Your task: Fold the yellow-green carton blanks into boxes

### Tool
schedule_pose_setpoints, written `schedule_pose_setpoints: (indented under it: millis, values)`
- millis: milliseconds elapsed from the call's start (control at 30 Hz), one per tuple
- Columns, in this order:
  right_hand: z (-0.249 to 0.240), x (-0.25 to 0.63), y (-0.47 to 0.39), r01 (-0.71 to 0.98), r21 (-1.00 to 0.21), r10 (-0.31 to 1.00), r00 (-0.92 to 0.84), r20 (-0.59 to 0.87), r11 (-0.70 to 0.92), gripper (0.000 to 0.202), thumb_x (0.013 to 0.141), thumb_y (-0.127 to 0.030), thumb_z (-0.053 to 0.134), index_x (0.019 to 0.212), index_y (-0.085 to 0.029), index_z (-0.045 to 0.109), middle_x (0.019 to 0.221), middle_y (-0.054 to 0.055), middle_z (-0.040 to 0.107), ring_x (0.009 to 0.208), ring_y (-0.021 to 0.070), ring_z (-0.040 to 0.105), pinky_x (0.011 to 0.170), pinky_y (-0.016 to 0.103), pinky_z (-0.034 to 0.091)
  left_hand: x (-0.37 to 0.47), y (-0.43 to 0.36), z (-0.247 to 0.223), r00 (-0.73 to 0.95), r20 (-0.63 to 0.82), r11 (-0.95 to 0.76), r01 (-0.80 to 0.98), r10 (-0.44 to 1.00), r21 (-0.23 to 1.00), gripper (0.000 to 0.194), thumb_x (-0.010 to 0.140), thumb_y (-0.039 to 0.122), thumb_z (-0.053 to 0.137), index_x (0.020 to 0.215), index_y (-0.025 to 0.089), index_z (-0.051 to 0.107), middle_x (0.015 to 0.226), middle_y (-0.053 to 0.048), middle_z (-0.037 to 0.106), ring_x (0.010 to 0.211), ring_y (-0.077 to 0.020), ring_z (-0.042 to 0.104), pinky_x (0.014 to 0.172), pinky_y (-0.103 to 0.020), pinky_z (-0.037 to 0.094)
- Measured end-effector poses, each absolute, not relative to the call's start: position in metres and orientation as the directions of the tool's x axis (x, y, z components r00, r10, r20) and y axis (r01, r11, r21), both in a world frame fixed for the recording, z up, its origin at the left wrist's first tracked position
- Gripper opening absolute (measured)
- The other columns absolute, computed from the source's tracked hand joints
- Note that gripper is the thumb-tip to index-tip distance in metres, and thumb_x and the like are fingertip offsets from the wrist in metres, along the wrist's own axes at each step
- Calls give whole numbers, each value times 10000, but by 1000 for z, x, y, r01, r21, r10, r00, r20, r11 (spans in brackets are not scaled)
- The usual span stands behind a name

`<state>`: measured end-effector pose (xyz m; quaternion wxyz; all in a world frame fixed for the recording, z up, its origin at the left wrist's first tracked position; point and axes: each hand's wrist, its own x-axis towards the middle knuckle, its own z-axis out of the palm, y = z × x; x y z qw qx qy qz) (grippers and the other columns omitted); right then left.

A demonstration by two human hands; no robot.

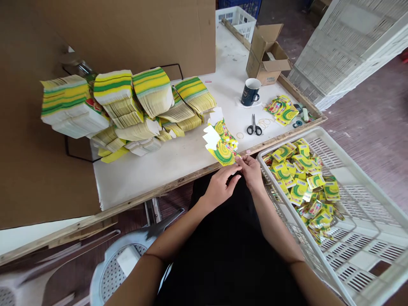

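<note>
My right hand is at the table's front edge, thumb and forefinger pinched at the near corner of a yellow-green printed carton blank. White flaps stick out along the left side of the blanks lying there, and some overlap. Close beside it is my left hand, its fingers stretched toward the right fingertips and its thumb held apart. Whether a small piece lies between the two hands' fingertips is too fine to make out. Thick stacks of yellow, green and white blanks stand to the left on the table.
A white plastic crate at my right holds many small yellow-green packs. On the table are scissors, a dark mug, rubber bands, a pile of packs and an open cardboard box. A wooden rim edges the table.
</note>
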<state>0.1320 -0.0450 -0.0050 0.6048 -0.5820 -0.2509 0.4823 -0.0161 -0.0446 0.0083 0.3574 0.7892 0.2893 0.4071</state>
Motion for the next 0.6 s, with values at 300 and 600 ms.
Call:
schedule_pose_setpoints:
  millis: [300, 600]
  values:
    - [-8, 142, -40, -69, -998, 837, 547, -26, 14, 417, 735, -605, 771, 790, -217, 628, 638, -38, 558, 566, 112, 464, 523, 248, 390, -11, -21, -3, 362, 461, -565, 273, 810, 779, 313, 996, 372, 555, 1239, 204, 660, 1314, -143, 674, 1294, -271, 591, 1136, -487, 472]
    - [11, 137, -85, -293, -955, 912, 400, -84, 40, 361, 780, -547, 779, 811, -250, 576, 631, -56, 487, 505, 98, 396, 461, 239, 313, -14, -12, 7, 344, 137, -62, -221, 929, 973, 776, 939, 640, 556, 1564, 264, 293, 1373, -148, 648, 1234, -264, 662, 1019, -419, 549]
